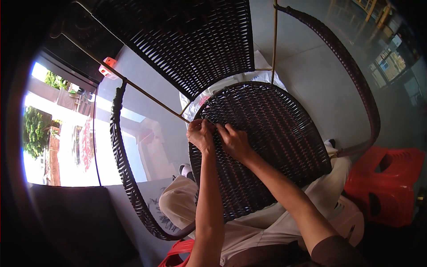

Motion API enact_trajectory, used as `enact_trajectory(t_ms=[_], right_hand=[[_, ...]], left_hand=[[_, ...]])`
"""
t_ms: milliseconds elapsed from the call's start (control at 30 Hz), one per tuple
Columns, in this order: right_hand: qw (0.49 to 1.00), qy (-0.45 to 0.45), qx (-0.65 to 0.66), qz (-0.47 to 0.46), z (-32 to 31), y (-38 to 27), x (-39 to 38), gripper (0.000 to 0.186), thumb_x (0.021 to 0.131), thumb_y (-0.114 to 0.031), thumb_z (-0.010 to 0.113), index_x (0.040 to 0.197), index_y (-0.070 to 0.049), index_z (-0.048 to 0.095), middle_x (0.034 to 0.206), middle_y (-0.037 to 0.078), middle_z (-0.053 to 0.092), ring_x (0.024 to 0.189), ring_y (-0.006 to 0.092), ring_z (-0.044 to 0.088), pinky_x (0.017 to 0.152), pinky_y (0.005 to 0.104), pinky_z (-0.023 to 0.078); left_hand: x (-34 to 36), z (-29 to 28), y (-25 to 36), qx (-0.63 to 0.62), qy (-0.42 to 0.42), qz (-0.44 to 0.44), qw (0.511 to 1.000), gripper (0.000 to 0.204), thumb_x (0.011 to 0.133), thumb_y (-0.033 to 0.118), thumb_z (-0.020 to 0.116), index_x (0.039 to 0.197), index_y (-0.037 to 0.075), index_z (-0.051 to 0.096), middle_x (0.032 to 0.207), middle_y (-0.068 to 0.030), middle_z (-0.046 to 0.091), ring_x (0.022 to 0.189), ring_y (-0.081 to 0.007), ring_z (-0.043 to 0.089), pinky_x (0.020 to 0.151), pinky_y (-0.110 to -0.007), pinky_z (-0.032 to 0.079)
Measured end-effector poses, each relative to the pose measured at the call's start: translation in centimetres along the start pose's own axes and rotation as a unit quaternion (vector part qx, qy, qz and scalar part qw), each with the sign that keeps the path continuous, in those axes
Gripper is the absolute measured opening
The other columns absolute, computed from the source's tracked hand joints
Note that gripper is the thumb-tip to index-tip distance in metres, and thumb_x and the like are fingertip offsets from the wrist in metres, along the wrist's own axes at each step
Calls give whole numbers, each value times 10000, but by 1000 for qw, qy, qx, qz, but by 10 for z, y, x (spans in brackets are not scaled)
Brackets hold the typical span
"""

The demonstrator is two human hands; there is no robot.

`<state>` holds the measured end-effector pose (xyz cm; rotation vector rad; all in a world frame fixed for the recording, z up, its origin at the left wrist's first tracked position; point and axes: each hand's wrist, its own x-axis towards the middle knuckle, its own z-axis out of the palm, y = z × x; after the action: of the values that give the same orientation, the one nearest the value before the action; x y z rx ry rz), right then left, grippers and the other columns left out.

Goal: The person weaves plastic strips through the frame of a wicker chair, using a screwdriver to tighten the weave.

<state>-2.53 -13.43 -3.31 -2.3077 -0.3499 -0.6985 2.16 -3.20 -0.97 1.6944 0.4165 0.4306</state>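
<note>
A dark brown woven wicker chair with its seat [262,133] lies in front of me, over my lap. My left hand [201,135] is at the seat's far left rim, beside a bare gold-coloured frame rod, with its fingers closed in a pinch. Close to it on the right, my right hand [234,141] rests over the weave, thumb and fingers drawn together toward the left fingertips. Whatever thin piece they pinch is too small and dark to make out. The woven backrest [200,49] extends away beyond the seat.
Wrapped armrests curve along both sides, the left armrest [120,147] and the right armrest [356,66]. A red plastic stool [400,164] stands at right; another red plastic piece [178,253] shows below my left forearm. Clear plastic sheeting [262,64] lies under the chair. Bright glass doors are at left.
</note>
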Motion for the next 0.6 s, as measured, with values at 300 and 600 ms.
enact_trajectory(t_ms=[300,600], right_hand=[[1000,-9,-7,0,-2,-2,1,388,742,9,536,1128,22,568,863,156,589,559,302,613,473,352,509],[991,-82,12,109,-26,-18,18,296,762,-11,577,1055,-10,615,834,171,617,657,331,627,586,395,523]], left_hand=[[1,1,-17,-10,-2,41,999,142,795,76,613,831,-62,614,637,-112,636,531,-157,612,514,-251,509],[-4,-3,-3,-42,-16,-3,999,113,780,43,588,782,-68,567,599,-115,610,490,-157,584,472,-247,480]])
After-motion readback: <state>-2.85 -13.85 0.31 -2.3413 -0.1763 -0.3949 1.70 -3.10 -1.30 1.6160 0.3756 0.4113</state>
